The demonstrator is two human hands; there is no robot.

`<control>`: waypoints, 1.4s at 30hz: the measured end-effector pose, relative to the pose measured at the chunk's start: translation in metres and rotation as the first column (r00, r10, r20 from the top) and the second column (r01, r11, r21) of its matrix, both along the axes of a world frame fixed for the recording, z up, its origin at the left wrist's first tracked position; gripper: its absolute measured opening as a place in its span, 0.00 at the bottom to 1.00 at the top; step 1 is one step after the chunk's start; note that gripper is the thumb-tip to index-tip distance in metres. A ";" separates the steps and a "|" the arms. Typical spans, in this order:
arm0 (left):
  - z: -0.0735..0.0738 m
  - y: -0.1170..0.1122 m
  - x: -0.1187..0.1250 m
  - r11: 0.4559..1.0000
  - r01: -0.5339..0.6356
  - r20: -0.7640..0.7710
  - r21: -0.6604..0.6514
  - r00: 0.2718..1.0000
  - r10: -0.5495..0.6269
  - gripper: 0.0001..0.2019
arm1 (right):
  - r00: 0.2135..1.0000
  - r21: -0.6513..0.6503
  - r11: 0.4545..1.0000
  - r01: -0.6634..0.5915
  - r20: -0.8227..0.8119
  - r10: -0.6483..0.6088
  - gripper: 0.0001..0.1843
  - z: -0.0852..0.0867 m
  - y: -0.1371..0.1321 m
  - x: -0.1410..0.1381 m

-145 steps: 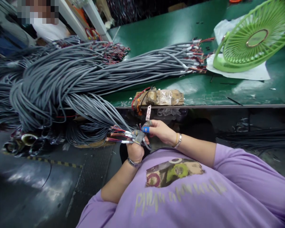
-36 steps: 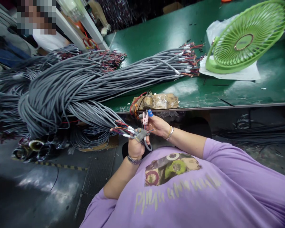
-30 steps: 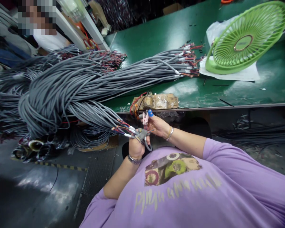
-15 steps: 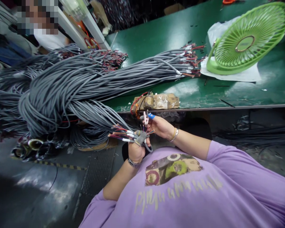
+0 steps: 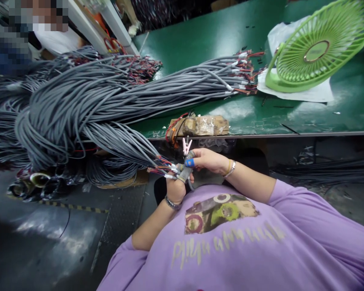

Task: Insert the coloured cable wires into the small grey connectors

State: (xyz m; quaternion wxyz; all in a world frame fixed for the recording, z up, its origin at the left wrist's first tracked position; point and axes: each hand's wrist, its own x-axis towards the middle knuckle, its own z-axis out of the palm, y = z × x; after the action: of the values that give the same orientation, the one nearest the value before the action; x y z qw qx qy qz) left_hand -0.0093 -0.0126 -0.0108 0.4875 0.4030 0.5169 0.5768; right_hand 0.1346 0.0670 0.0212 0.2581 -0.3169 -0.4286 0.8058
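Observation:
My left hand (image 5: 176, 190), in front of my shirt, is closed around the end of a grey cable bundle (image 5: 121, 145). White sleeves and thin coloured wires (image 5: 159, 169) fan out beside its fingers. My right hand (image 5: 204, 161), with blue tape on a digit and grey covering on a fingertip, is closed in a pinch just above the left hand. What lies between its fingertips is hidden. A pink V-shaped clip (image 5: 187, 145) stands right at those fingertips, below the bench edge; whether they touch it I cannot tell.
Large grey cable bundles (image 5: 79, 93) lie across the green bench (image 5: 224, 36). A wooden block (image 5: 212, 124) with tape and red wires sits at the front edge. A green fan (image 5: 315, 52) stands on the right. Coiled cables (image 5: 118, 176) lie below the bench; a person is at back left.
My right hand has moved slightly down and left, its fingers closing beside the left hand's cables. The pink clip now shows upright above the fingertips. The view has shifted a little.

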 end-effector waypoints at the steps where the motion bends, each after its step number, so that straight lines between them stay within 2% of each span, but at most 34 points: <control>1: -0.002 -0.001 -0.001 1.000 0.002 -0.014 0.004 1.000 -0.002 0.14 | 1.000 0.029 0.999 0.013 0.014 -0.014 0.15 0.001 -0.001 0.000; 10: 0.001 -0.005 0.000 0.999 -0.054 -0.061 -0.005 0.997 0.054 0.15 | 0.987 0.111 0.987 0.118 0.092 -0.129 0.06 0.004 -0.012 -0.008; 13: 0.000 -0.008 0.000 0.999 -0.047 -0.058 -0.003 0.997 0.047 0.13 | 0.964 0.005 0.970 0.243 0.108 -0.242 0.03 0.000 -0.012 -0.012; 17: 0.005 -0.009 0.000 0.999 -0.047 -0.021 -0.010 0.999 0.047 0.14 | 0.903 -0.240 0.873 0.426 0.045 -0.428 0.05 -0.010 0.000 -0.009; 19: 0.011 -0.008 0.001 0.997 -0.073 0.025 -0.010 0.997 0.073 0.14 | 0.903 -0.325 0.855 0.404 -0.006 -0.429 0.06 -0.015 0.006 -0.007; 21: 0.017 -0.005 0.003 0.995 -0.102 0.066 -0.001 0.993 0.101 0.14 | 0.933 -0.356 0.881 0.312 -0.061 -0.355 0.11 -0.019 0.010 -0.007; 23: 0.023 -0.001 0.007 0.993 -0.115 0.090 0.001 0.989 0.115 0.14 | 0.958 -0.304 0.928 0.217 -0.119 -0.263 0.18 -0.022 0.012 -0.011; 24: 0.024 0.001 0.008 0.993 -0.117 0.097 -0.001 0.988 0.117 0.14 | 0.961 -0.237 0.951 0.197 -0.144 -0.235 0.21 -0.024 0.013 -0.014; 26: 0.026 0.005 0.010 0.992 -0.126 0.103 -0.012 0.987 0.127 0.14 | 0.955 -0.038 0.969 0.245 -0.162 -0.247 0.25 -0.027 0.014 -0.020; 28: 0.026 0.009 0.011 0.990 -0.141 0.105 -0.021 0.984 0.142 0.14 | 0.932 0.171 0.919 0.354 -0.149 -0.331 0.28 -0.029 0.015 -0.024; 30: 0.026 0.011 0.010 0.989 -0.146 0.110 -0.024 0.983 0.147 0.15 | 0.907 0.252 0.872 0.420 -0.144 -0.396 0.30 -0.030 0.015 -0.028; 32: 0.025 0.012 0.010 0.991 -0.133 0.121 -0.022 0.983 0.135 0.14 | 0.908 0.146 0.903 0.405 -0.178 -0.379 0.30 -0.029 0.016 -0.031; 34: 0.024 0.012 0.010 0.992 -0.122 0.132 -0.020 0.983 0.124 0.13 | 0.911 -0.051 0.941 0.335 -0.237 -0.337 0.29 -0.026 0.017 -0.034; 36: 0.023 0.012 0.010 0.993 -0.118 0.134 -0.021 0.984 0.119 0.12 | 0.896 -0.205 0.933 0.295 -0.279 -0.344 0.28 -0.022 0.018 -0.036; 38: 0.022 0.012 0.010 0.993 -0.117 0.123 -0.031 0.985 0.120 0.12 | 0.878 -0.273 0.912 0.306 -0.291 -0.381 0.27 -0.018 0.018 -0.037; 42: 0.021 0.013 0.011 0.991 -0.118 0.099 -0.054 0.987 0.123 0.13 | 0.864 -0.297 0.899 0.321 -0.297 -0.407 0.25 -0.014 0.017 -0.037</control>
State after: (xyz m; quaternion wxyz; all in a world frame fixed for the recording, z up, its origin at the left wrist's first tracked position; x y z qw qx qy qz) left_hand 0.0015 -0.0001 0.0102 0.4868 0.3293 0.5286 0.6125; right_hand 0.0974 0.0837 0.0071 0.4392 -0.2718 -0.2077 0.8307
